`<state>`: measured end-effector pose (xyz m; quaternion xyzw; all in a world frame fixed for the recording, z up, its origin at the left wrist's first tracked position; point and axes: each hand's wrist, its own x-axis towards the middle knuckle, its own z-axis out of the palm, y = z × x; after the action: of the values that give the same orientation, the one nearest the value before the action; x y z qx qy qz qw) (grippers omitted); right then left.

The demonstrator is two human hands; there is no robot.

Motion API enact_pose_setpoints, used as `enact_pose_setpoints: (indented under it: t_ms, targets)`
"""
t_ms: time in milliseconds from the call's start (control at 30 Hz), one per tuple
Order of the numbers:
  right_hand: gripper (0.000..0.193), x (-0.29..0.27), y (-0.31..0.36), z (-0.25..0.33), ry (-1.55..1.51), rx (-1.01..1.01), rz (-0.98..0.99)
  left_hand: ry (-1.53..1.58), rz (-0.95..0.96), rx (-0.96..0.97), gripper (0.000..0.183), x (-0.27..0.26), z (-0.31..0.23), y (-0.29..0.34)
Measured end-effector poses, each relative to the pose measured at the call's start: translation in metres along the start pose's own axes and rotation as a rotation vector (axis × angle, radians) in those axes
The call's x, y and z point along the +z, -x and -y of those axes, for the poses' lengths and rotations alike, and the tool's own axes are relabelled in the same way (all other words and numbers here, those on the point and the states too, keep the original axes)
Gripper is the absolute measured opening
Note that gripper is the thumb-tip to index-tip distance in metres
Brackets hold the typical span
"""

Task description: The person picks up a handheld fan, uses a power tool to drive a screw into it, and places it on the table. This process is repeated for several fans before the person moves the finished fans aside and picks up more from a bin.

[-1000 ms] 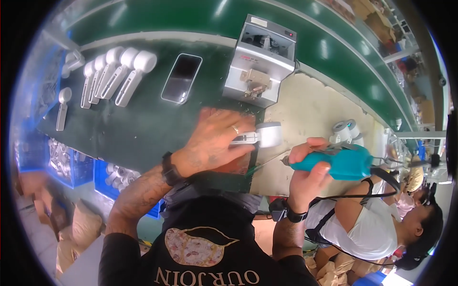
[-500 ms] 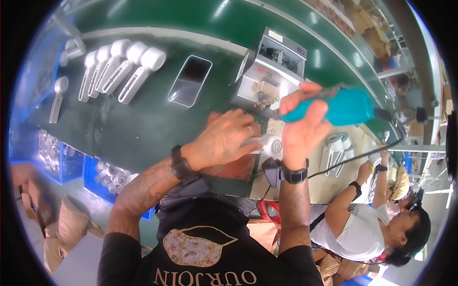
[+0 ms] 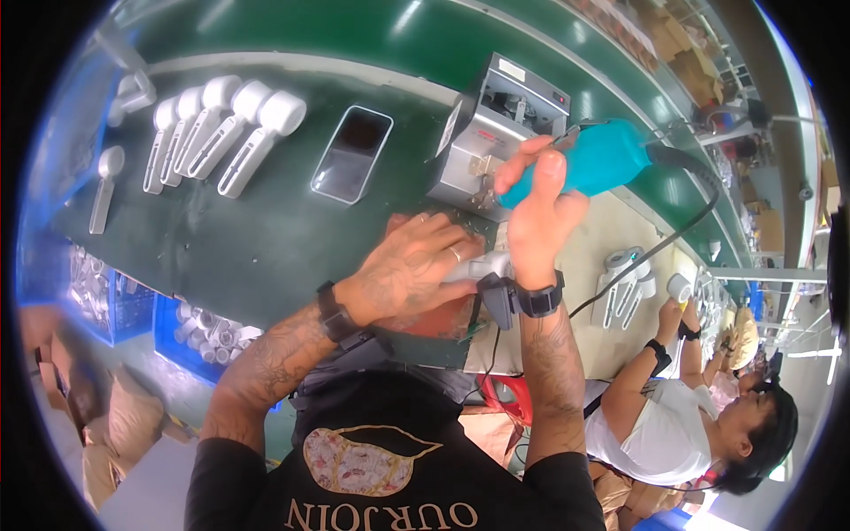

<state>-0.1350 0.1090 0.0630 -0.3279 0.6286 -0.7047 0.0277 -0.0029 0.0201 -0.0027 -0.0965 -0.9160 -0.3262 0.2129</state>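
Observation:
My left hand [image 3: 414, 265] is closed around the handle of a white handheld fan [image 3: 484, 266] above a reddish mat [image 3: 425, 320]. Part of the fan's round head is hidden by my right wrist. A teal electric screwdriver [image 3: 611, 159] lies tilted in my right hand [image 3: 542, 208], its fingers wrapped round the front end. The tool's nose points left, close to the front of a boxy grey metal machine [image 3: 506, 133]; its bit is hard to make out.
Several white fans [image 3: 252, 146] lie left of a phone [image 3: 352, 155] on the green table. Blue bins [image 3: 181, 341] of white parts stand at the lower left. The screwdriver's black cable [image 3: 655, 257] crosses the right side. A co-worker [image 3: 664, 425] sits at right near more fans [image 3: 627, 288].
My right hand and the electric screwdriver have moved left and closer to the machine's front, with the tool's rear end swinging farther up. The fan's grille no longer shows.

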Motion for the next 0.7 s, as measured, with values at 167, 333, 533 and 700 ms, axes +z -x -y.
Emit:
enact_pose_setpoints:
  t_ms: [167, 333, 533, 700]
  targets:
    - [0.053, -0.021, 0.038, 0.019, -0.074, 0.053, -0.027, -0.007, -0.015, -0.021, 0.046, -0.002, -0.002, 0.000]
    - [0.064, -0.028, 0.050, 0.017, -0.091, 0.050, -0.027, -0.010, 0.007, -0.028, 0.045, -0.001, -0.003, -0.001]
    - [0.056, -0.025, 0.054, 0.012, -0.074, 0.058, 0.004, -0.007, -0.018, -0.015, 0.045, 0.001, -0.002, 0.001]
    - [0.046, -0.027, 0.057, 0.003, -0.141, 0.068, 0.048, -0.030, 0.014, -0.032, 0.040, 0.000, -0.004, -0.001]
